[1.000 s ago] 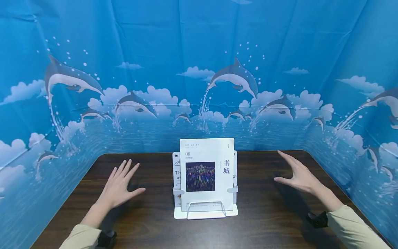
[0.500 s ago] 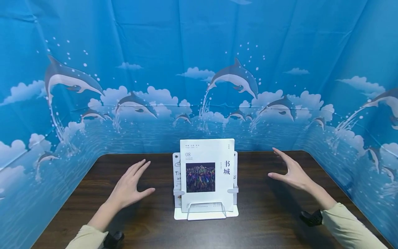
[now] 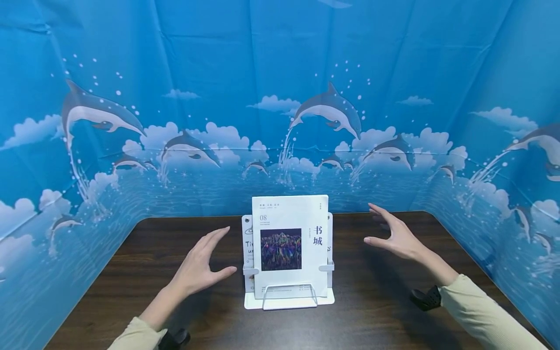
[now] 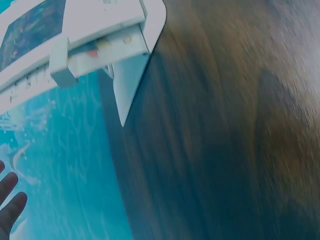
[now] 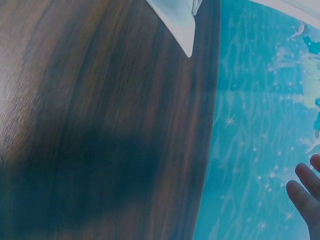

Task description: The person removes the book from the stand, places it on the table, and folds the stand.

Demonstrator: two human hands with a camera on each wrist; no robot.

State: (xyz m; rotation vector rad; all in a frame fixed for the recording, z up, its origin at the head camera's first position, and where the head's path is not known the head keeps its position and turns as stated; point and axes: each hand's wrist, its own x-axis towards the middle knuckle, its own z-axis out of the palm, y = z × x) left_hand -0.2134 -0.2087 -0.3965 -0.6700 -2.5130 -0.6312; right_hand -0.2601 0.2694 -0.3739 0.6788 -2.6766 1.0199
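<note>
A white book (image 3: 286, 214) with a dark picture on its cover leans upright on a white book stand (image 3: 325, 301) in the middle of the table. Behind it, a second printed item (image 3: 247, 243) shows at the left edge; most of it is hidden. My left hand (image 3: 197, 267) hovers left of the stand, thumb and fingers spread, its thumb tip close to the stand's left side but apart from it. To the right, my right hand (image 3: 400, 238) is held in the air with fingers spread, farther from the stand. Neither hand holds anything.
The stand rests on a dark wooden table (image 3: 350, 330). A blue curtain (image 3: 280, 58) printed with dolphins and clouds rises along the table's back and sides. A black wrist device (image 3: 426, 297) sits by the right sleeve, another (image 3: 175, 339) by the left.
Both hands have moved inward toward the book stand, the left one to the right and the right one to the left. The book and stand have stayed in place.
</note>
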